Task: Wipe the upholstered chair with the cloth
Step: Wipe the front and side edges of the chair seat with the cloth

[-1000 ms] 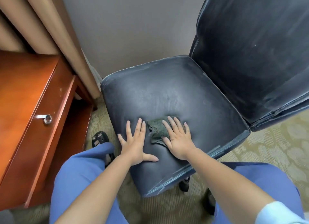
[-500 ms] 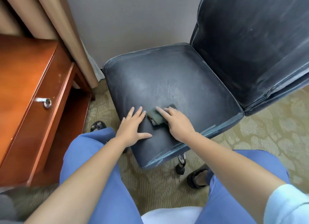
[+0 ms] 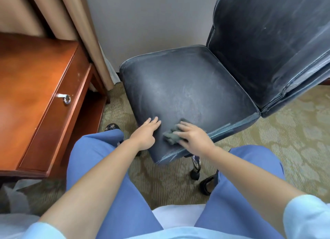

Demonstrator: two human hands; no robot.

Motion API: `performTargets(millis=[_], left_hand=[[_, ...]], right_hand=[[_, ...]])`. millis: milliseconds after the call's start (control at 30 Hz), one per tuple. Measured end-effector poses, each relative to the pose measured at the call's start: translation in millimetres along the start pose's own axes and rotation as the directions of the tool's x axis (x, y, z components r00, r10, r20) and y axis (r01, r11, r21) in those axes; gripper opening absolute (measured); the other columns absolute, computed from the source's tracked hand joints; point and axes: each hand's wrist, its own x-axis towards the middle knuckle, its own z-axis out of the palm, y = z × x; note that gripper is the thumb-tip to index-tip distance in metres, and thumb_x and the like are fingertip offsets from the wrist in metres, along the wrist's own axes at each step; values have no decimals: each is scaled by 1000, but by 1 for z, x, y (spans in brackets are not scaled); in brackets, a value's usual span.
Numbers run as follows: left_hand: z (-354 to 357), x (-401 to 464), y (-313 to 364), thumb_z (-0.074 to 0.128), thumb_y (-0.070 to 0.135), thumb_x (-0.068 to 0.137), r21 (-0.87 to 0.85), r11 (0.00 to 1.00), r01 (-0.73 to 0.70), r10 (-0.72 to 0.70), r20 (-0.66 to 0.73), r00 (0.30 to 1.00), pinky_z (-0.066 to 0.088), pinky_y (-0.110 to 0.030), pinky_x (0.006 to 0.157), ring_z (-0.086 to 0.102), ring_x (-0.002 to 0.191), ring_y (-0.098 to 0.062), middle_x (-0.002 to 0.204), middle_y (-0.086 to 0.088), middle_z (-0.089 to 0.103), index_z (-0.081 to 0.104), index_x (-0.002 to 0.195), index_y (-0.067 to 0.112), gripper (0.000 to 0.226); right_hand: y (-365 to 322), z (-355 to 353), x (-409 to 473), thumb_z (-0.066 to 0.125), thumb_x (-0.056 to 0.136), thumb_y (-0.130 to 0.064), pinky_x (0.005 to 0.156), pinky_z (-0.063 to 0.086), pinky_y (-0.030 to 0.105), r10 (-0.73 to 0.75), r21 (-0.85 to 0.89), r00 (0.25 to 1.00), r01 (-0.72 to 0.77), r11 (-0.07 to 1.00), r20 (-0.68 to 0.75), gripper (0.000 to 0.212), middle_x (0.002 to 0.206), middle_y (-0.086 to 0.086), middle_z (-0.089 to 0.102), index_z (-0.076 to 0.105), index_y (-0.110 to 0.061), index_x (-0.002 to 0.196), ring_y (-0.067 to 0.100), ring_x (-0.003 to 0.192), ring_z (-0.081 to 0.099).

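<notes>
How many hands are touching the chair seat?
2: the left hand lies flat on the seat's front corner; the right hand presses the cloth beside it.

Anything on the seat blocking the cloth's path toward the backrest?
Nothing visible does. The right hand presses the cloth near the seat's front edge; the left hand rests beside it, not ahead.

cloth (image 3: 171, 137): partly under right hand (image 3: 194, 138) | chair (image 3: 187, 89): backrest cut off top/right
</notes>
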Motion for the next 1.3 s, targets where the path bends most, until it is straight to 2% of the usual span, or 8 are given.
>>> performTargets(millis=[100,433,500,700,867,1000,1133,1300], left_hand=[[0,-3,7,28,-11,87,6,1000,20,-20,17,1000,11,-33,119,-7,147,-13,160,9,-4,10,153,19,75],[-6,-4,12,29,-15,82,85,996,18,-23,56,998,14,-32,119,-7,147,-12,160,8,-7,8,153,20,82],[-5,-4,12,27,-15,82,74,997,23,-28,68,997,13,-33,119,-8,147,-11,160,9,-7,8,153,21,82],[1,-3,13,28,-12,83,68,997,30,-35,66,997,11,-32,119,-8,147,-12,160,10,-8,7,153,22,80],[4,-3,14,29,-13,83,87,996,21,-24,41,999,9,-29,118,-7,147,-15,160,6,-7,8,153,19,80],[2,-2,12,30,-13,84,97,995,10,-14,44,999,9,-30,119,-7,147,-15,160,6,-7,7,153,19,79],[2,-3,11,29,-14,83,69,998,12,-16,59,998,10,-33,119,-9,147,-14,160,9,-8,7,153,21,81],[6,-2,9,30,-12,84,65,998,20,-24,59,998,13,-35,119,-11,147,-14,160,10,-10,5,153,22,80]], right_hand=[[7,-3,-5,69,79,-16,91,48,53,92,26,994,-90,996,-58,24,119,9,65,73,-12,103,37,115,57],[-33,26,-2,67,74,-19,97,45,42,-317,-75,947,321,944,55,21,112,1,66,74,-20,94,26,115,58],[-7,12,-5,51,82,-19,99,46,44,-241,-40,970,241,970,-1,26,113,3,65,72,-17,97,29,115,57],[15,1,-12,61,82,-13,94,46,51,83,-34,994,-86,996,-74,24,121,9,62,71,-12,105,35,117,54],[-59,49,-18,57,75,-36,107,26,45,-325,-145,933,347,927,158,23,116,0,62,74,-23,85,28,123,49],[-44,52,-19,73,72,-27,110,26,40,-483,-283,829,553,784,281,12,119,-6,63,75,-28,84,21,124,50],[7,19,-34,56,86,-12,110,30,38,-613,-300,777,624,721,144,21,123,-1,61,72,-17,97,23,122,52],[22,12,-44,53,85,-9,105,40,45,-529,-352,832,551,757,165,31,133,3,56,69,-15,111,27,128,48]])
